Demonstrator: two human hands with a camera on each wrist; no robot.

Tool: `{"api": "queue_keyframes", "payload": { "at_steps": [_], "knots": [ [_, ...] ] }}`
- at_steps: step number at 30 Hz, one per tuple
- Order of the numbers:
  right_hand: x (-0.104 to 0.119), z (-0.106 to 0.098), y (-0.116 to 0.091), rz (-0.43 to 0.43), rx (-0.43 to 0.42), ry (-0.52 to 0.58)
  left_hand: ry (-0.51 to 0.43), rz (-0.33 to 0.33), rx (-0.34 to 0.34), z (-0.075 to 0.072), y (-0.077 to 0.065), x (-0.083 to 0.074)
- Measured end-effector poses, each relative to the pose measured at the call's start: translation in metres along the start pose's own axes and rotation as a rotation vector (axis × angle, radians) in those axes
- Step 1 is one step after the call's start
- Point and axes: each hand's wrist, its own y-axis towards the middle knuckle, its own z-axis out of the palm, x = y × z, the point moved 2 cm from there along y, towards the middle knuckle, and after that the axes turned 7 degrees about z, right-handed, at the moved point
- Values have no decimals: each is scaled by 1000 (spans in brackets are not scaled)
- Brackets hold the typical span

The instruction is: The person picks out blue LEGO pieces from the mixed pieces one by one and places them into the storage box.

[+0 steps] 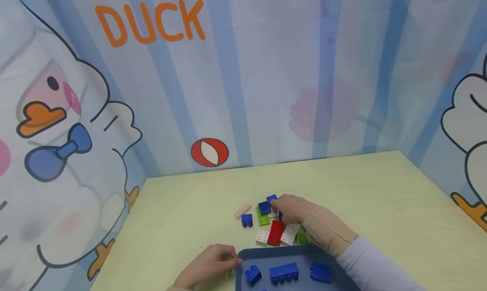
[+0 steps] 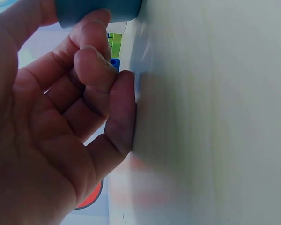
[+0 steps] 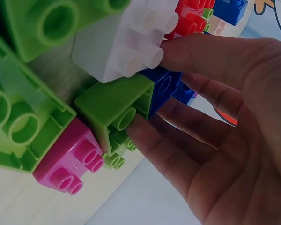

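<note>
My left hand [image 1: 211,263] grips the near-left corner of a blue-grey tray [image 1: 277,251], thumb at the rim and the other fingers curled beside it. In the left wrist view, the tray's corner [image 2: 91,14] sits between thumb and index finger. My right hand [image 1: 294,208] reaches over the tray into a cluster of toy building bricks. In the right wrist view its thumb and fingers close around a blue brick [image 3: 161,89], partly hidden behind a white brick [image 3: 126,42] and a green brick [image 3: 114,103]. Several blue bricks [image 1: 283,273] lie in the tray.
Around the right hand lie a red brick [image 1: 276,232], a small white brick [image 1: 262,237], a light pink brick [image 1: 242,210] and a separate blue brick [image 1: 247,220]. A pink brick [image 3: 70,157] shows close to the right wrist. A duck-print curtain [image 1: 266,71] hangs behind the table [image 1: 182,206].
</note>
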Motion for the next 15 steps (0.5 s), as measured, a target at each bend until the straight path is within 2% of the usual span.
{"api": "queue_keyframes", "payload": {
  "at_steps": [15],
  "knots": [
    [-1,0,-1,-10,-3,-25,-7,-1,1,1,-1,-1]
  ]
}}
